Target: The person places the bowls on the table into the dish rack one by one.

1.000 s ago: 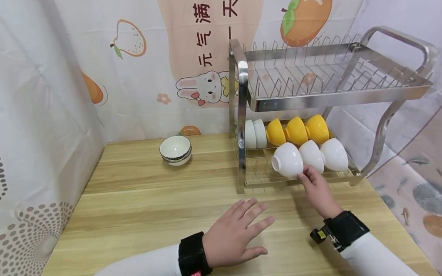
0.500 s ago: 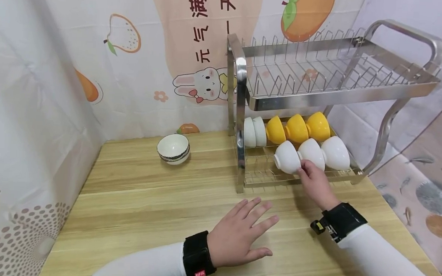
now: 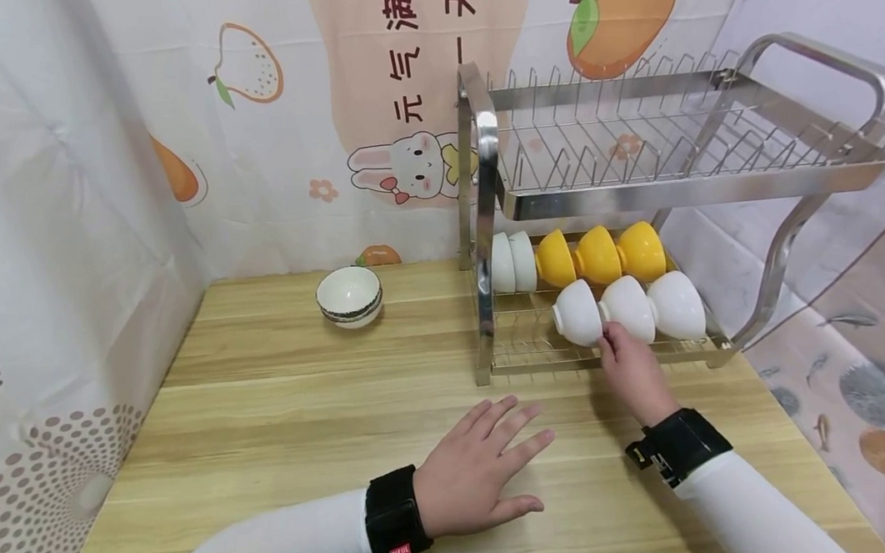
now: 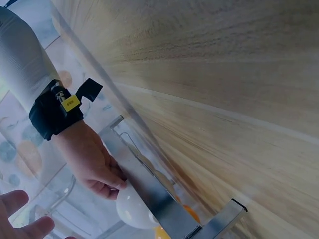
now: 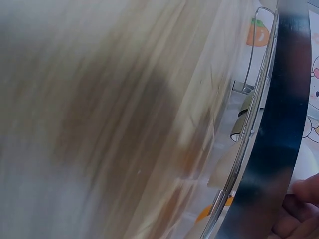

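At the rack's lower front, my right hand point(image 3: 638, 377) pinches the rim of the leftmost white bowl point(image 3: 579, 314), which lies on its side with its foot facing left. Two more white bowls point(image 3: 627, 308) are lined up right behind it to the right. The left wrist view also catches the right hand point(image 4: 92, 162), with thumb and fingers at the bowl point(image 4: 133, 206). In the right wrist view the fingertips point(image 5: 306, 190) show at the edge, partly behind the rack's metal rail. My left hand point(image 3: 471, 472) is held over the table, palm down, fingers spread, holding nothing.
The two-tier metal dish rack point(image 3: 690, 198) stands on the wooden table point(image 3: 276, 435). Yellow bowls point(image 3: 598, 255) and pale bowls point(image 3: 522, 262) fill its lower back row. Two stacked patterned bowls point(image 3: 349, 295) sit at the table's back left, by a printed curtain point(image 3: 282, 176).
The white bowl has tipped and settled slightly rightward, closer to the white bowl beside it, with the right hand still at its rim. My left hand has hardly moved.
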The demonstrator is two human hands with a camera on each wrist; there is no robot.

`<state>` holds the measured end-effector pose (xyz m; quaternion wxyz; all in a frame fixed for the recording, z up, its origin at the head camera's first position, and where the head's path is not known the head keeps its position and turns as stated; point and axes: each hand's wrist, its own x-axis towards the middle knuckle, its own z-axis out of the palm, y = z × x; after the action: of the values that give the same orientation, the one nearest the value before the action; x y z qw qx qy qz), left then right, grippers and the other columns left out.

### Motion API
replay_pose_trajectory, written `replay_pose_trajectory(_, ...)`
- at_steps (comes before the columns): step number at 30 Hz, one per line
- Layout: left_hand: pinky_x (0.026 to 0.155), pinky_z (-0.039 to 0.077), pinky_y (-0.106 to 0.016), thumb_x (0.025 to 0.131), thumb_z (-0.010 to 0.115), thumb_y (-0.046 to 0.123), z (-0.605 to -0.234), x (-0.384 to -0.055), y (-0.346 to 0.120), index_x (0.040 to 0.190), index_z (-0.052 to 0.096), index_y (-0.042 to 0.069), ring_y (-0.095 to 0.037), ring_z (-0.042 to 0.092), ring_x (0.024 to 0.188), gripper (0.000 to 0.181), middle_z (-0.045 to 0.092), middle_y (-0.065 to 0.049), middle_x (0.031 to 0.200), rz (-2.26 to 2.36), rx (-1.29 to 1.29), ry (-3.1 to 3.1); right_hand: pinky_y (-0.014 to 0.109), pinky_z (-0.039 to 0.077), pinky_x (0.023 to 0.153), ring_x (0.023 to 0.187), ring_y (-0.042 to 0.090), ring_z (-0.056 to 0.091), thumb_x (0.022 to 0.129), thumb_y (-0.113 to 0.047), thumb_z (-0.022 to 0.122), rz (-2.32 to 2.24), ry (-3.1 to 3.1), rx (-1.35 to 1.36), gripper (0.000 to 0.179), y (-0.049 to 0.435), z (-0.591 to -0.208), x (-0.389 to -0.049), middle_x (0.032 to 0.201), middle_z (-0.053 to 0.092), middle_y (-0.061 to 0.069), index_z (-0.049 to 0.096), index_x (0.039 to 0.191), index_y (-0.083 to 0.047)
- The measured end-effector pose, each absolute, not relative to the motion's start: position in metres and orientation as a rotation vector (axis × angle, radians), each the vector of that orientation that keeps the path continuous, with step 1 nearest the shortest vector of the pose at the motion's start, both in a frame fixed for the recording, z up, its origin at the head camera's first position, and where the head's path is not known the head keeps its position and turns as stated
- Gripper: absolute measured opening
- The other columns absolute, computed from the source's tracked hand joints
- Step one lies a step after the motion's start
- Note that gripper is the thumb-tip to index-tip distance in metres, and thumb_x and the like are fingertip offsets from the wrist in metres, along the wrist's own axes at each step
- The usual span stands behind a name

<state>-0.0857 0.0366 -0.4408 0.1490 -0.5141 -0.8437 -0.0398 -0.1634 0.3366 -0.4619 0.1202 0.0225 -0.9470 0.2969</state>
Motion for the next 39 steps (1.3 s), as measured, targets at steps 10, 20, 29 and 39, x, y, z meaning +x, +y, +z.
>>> replay_pose_trajectory(10, 0.115, 0.031, -0.045, 0.095, 0.039, 0.069, -0.441, -0.081, 0.032, 0.153, 0.037, 0.024, -0.029, 0.032, 0.142, 0.074, 0.030, -0.006, 0.158, -0.125, -1.432, -2.456, 0.048, 0.048, 0.069, 0.079, 0.032, 0.057, 0.103, -0.006, 0.046, 0.861, -2.804, 0.058, 0.019, 0.336, -0.460, -0.160, 0.091, 0.062, 0.019, 0.055, 0.114, 0.006)
replay_pose_trajectory(20, 0.113, 0.033, -0.047, 0.094, 0.046, 0.067, -0.437, -0.079, 0.016, 0.151, 0.040, 0.023, -0.030, 0.032, 0.143, 0.073, 0.032, -0.007, 0.157, -0.208, -1.303, -2.546, 0.067, 0.030, 0.104, 0.131, 0.053, 0.036, 0.102, -0.018, 0.052, 1.136, -2.747, -0.029, 0.062, 0.335, -0.449, -0.129, 0.143, 0.038, 0.036, 0.024, 0.148, 0.012)
replay_pose_trajectory(29, 0.115, 0.030, -0.048, 0.093, 0.052, 0.065, -0.427, -0.083, -0.017, 0.151, 0.041, 0.020, -0.032, 0.032, 0.143, 0.074, 0.035, -0.009, 0.156, -0.259, -1.059, -2.681, 0.069, 0.032, 0.101, 0.129, 0.053, 0.037, 0.094, -0.031, 0.068, 0.897, -2.770, 0.162, 0.074, 0.321, -0.448, -0.073, 0.142, 0.039, 0.035, 0.033, 0.146, 0.008)
replay_pose_trajectory(39, 0.117, 0.026, -0.048, 0.095, 0.039, 0.070, -0.427, -0.078, -0.039, 0.154, 0.036, 0.020, -0.031, 0.027, 0.145, 0.077, 0.031, -0.008, 0.158, -0.250, -0.921, -2.793, 0.038, 0.011, 0.121, 0.128, 0.043, 0.042, 0.077, -0.039, 0.082, 0.574, -2.639, 0.532, 0.080, 0.305, -0.455, -0.039, 0.138, 0.050, 0.022, 0.051, 0.137, 0.003)
